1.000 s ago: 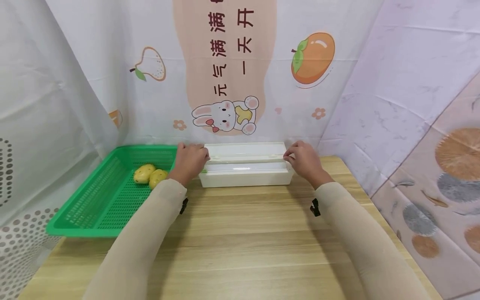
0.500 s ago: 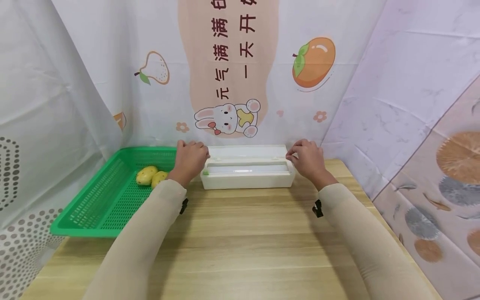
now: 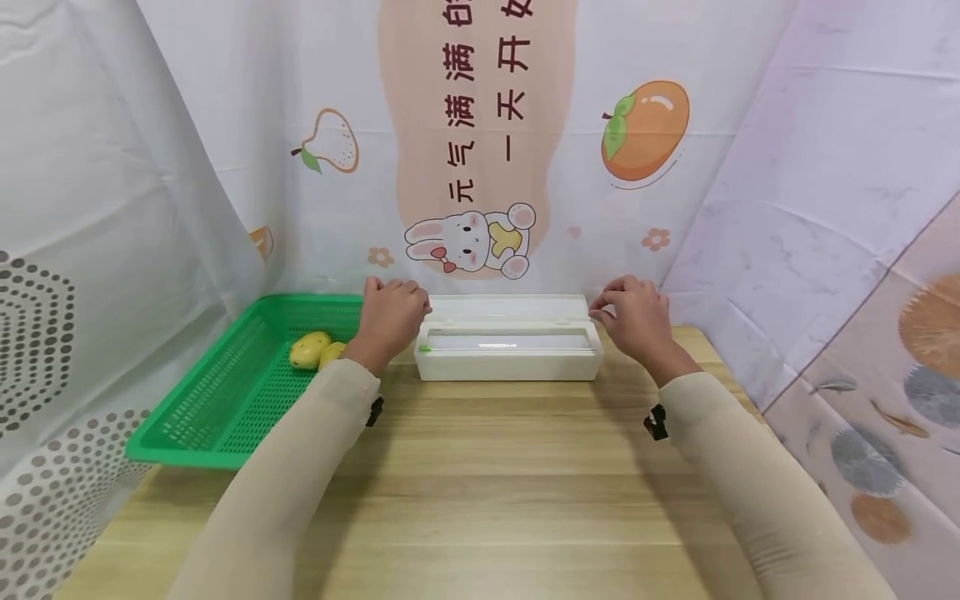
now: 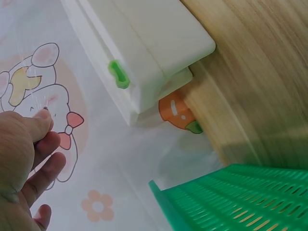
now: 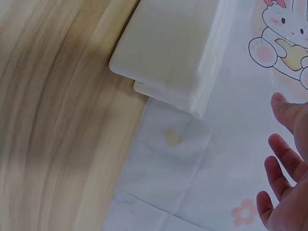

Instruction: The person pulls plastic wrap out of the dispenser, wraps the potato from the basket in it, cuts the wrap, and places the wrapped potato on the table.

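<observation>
A long white cling film dispenser (image 3: 510, 367) stands at the back of the table with its lid (image 3: 510, 307) raised. Inside it lies a pale roll, and a small green slider (image 4: 118, 74) sits at its left end. My left hand (image 3: 393, 318), above that end, pinches clear cling film (image 4: 36, 57) between thumb and forefinger. At the opposite end my right hand (image 3: 633, 321) pinches the film too, its other fingers spread. Faint shiny lines run from both thumb tips; most of the film is too clear to see.
A green plastic basket (image 3: 202, 457) stands on the left with yellow fruits (image 3: 309, 350) in it, partly hidden by the left arm. Behind the dispenser hangs a printed curtain (image 3: 562, 250). Wooden table surface (image 3: 495, 483) stretches in front.
Both hands keep their pinch and have risen slightly relative to the dispenser. The head view has shifted, so the scene sits farther right in it.
</observation>
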`<act>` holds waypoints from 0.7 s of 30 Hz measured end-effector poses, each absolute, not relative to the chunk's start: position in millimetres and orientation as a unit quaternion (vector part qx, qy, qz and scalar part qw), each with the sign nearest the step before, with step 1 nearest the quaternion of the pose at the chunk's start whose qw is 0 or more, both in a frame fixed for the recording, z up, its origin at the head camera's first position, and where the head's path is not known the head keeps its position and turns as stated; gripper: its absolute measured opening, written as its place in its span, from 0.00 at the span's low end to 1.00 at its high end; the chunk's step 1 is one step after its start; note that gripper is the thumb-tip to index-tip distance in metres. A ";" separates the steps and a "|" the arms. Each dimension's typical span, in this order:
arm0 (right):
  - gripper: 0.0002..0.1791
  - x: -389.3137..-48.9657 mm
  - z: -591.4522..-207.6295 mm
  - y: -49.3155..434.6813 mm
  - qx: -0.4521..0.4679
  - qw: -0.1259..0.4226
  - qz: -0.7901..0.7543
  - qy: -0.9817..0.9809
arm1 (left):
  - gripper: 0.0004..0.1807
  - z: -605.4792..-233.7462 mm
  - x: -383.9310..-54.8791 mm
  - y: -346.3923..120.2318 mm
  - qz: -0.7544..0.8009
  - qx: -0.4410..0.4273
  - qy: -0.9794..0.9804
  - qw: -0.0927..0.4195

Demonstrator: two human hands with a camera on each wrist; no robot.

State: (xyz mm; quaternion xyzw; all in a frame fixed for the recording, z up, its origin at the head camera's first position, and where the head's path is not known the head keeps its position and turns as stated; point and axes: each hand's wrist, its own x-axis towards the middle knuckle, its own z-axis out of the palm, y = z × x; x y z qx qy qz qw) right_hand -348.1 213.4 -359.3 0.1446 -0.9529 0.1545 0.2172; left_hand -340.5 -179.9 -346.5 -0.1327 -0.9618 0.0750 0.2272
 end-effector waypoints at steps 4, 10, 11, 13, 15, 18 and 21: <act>0.03 -346.3 -355.9 215.5 0.146 0.220 0.155 -0.952 | 0.11 -344.5 -339.6 -180.2 0.078 -0.136 -0.959 0.235; 0.04 -346.1 -348.7 213.7 0.139 0.222 0.159 -0.952 | 0.10 -340.1 -337.8 -184.3 0.068 -0.146 -0.950 0.269; 0.04 -346.1 -347.6 213.5 0.138 0.221 0.159 -0.952 | 0.11 -338.8 -337.4 -184.6 0.067 -0.148 -0.948 0.275; 0.04 -346.6 -345.4 213.9 0.136 0.225 0.160 -0.952 | 0.11 -336.0 -336.7 -184.5 0.066 -0.155 -0.943 0.288; 0.04 -346.8 -343.5 214.8 0.133 0.227 0.159 -0.952 | 0.12 -333.1 -336.2 -184.0 0.066 -0.163 -0.937 0.301; 0.04 -346.3 -340.5 216.7 0.130 0.231 0.160 -0.951 | 0.12 -329.2 -335.9 -182.4 0.067 -0.169 -0.932 0.313; 0.04 -344.8 -337.4 218.3 0.129 0.232 0.160 -0.951 | 0.11 -326.8 -336.4 -181.2 0.064 -0.167 -0.933 0.313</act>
